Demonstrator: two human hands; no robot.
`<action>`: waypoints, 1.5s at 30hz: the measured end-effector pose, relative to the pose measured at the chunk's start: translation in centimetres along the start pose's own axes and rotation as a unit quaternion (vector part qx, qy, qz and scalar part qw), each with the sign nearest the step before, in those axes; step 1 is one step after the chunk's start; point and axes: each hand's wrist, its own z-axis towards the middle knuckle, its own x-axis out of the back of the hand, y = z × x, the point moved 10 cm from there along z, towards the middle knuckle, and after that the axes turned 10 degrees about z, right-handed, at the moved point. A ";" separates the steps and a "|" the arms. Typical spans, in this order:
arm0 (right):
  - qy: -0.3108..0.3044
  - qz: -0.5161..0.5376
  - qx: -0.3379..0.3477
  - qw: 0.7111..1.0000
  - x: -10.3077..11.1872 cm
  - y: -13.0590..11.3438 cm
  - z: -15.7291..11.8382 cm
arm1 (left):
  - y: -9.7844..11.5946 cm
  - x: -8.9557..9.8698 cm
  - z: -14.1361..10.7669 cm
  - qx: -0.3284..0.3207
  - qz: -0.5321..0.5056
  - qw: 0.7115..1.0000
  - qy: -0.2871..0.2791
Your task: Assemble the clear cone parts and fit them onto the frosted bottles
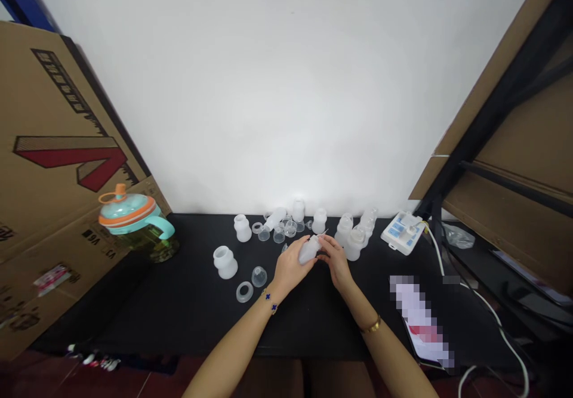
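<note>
A small translucent white bottle (307, 251) lies tilted between my two hands near the middle of the table. My left hand (290, 267) is wrapped around its body. The fingers of my right hand (335, 259) pinch at its neck end, where a thin pale piece sticks up; I cannot make out what that piece is. Left of my left hand lie a clear dome cap (259, 276) and a white ring (244, 292). An open white bottle (225, 262) stands farther left. Just beyond my right hand are several capped bottles (355, 243) grouped together.
Along the wall stand more open bottles (242, 228) with several loose clear caps (279, 232). A teal and orange jug (147, 222) stands at left by a cardboard box (58, 147). At right are a white power strip (403, 233), its cable (436, 252) and a phone (423, 320).
</note>
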 end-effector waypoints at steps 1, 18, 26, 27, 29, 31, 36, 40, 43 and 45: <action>0.000 -0.003 0.001 1.000 0.0 0.0 0.0 | 0.0 -0.1 0.0 0.002 0.003 1.000 -0.003; -0.002 -0.020 -0.004 1.000 -0.1 0.1 0.0 | 0.3 -0.1 0.0 -0.020 -0.001 1.000 -0.007; -0.012 0.009 -0.011 1.000 -0.3 0.0 0.0 | -0.1 -0.2 0.0 -0.012 -0.018 1.000 -0.005; -0.009 0.014 -0.012 1.000 -0.2 0.1 0.0 | -0.1 -0.3 0.0 -0.010 -0.019 1.000 -0.005; -0.001 0.020 -0.014 1.000 0.1 0.1 0.1 | -0.1 -0.3 0.0 -0.010 -0.019 1.000 -0.005; 0.007 0.024 -0.013 1.000 0.3 0.1 0.1 | -0.1 -0.3 0.0 -0.014 -0.017 1.000 -0.003; 0.014 0.016 -0.008 1.000 0.5 0.1 0.3 | -0.3 -0.5 -0.1 -0.026 -0.003 1.000 0.008; 0.010 0.001 -0.007 1.000 0.4 0.1 0.2 | -0.2 -0.6 -0.2 -0.040 0.006 0.999 0.013; 0.009 -0.001 -0.010 1.000 0.2 0.1 0.1 | -0.1 -0.5 -0.2 -0.044 0.008 0.999 0.016; 0.006 0.001 -0.010 1.000 0.1 0.1 0.1 | -0.1 -0.5 -0.2 -0.045 0.005 0.999 0.016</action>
